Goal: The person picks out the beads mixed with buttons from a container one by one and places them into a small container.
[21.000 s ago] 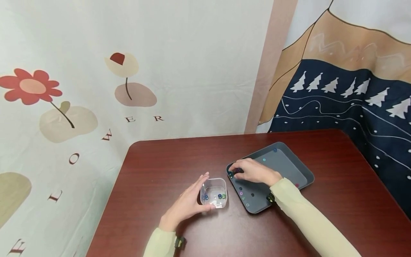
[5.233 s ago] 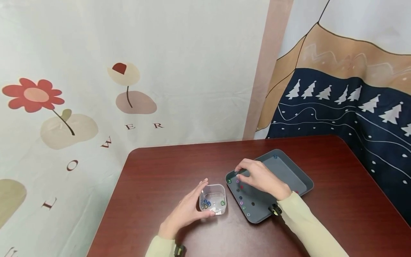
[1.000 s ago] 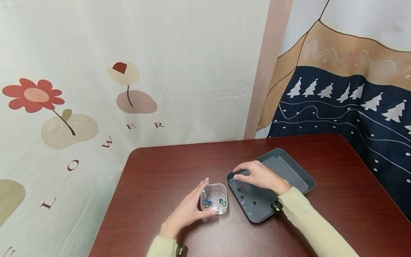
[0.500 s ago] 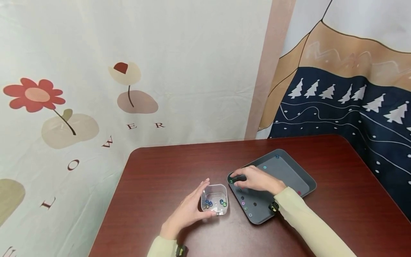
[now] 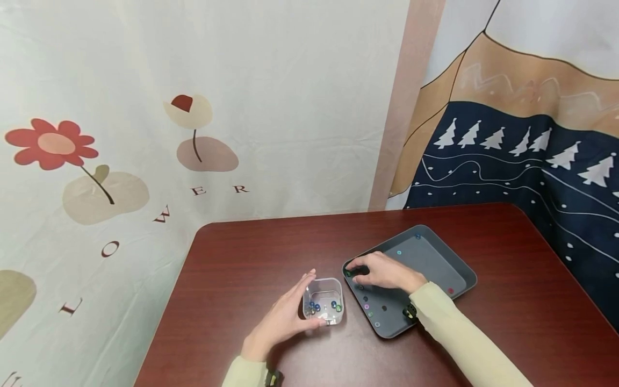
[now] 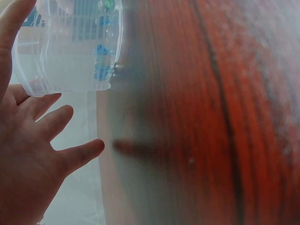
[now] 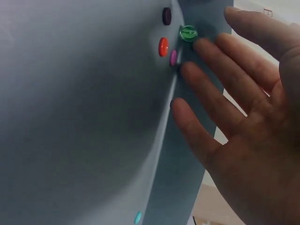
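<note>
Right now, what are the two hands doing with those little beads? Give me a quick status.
Left hand open, steadying the clear cup with beads inside. Right hand open, fingers spread by the green bead in the grey tray's corner. Nothing in the way.

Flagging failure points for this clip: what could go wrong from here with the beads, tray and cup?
The right hand lies with straight fingers by the green bead at the tray corner; a nudge might roll the bead away along the wall instead of lifting it. The left hand only rests against the clear cup, so a bump might tip it and spill its beads.
</note>
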Available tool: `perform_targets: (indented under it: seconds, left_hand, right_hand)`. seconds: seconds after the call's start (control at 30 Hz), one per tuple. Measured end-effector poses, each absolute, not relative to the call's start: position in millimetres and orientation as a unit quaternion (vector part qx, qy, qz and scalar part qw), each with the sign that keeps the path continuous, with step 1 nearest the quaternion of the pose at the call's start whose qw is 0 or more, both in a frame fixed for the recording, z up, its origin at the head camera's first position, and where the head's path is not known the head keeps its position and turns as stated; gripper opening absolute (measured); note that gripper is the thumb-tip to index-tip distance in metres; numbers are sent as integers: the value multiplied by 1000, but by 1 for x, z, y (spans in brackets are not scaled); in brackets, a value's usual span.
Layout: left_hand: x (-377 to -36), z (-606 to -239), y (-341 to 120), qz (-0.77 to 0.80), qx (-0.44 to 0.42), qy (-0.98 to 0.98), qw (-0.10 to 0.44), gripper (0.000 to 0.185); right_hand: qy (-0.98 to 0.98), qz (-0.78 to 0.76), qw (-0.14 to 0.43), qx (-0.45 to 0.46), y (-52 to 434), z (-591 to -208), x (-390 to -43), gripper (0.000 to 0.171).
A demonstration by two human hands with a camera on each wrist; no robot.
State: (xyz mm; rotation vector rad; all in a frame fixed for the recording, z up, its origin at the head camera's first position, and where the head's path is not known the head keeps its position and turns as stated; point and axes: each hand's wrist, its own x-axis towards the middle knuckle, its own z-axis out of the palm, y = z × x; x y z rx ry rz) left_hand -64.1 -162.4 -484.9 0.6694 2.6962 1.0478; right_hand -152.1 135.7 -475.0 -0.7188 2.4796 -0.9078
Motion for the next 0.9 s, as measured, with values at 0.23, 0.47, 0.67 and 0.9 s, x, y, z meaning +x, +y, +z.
perform_targets:
  seconds: [0.23,0.47,0.67,0.9]
  left_hand:
    - [-64,-485,-162,350,224,905,88,109]
    - [-64,-484,-163,354,224,904,83,107]
    - [-65,-485,-163,352,227,905,78,107]
    - [-65,-487,-162,352,225,905,79,107]
  right_hand:
    - [889,-302,174,-296,133,-482,-151,31]
    - [898,-257,147,-324,130,-486,-152,25]
    - [899,-255,134,-331,128,-488,-151,23]
    - [900,-237,101,-352,125,-490,-149,22]
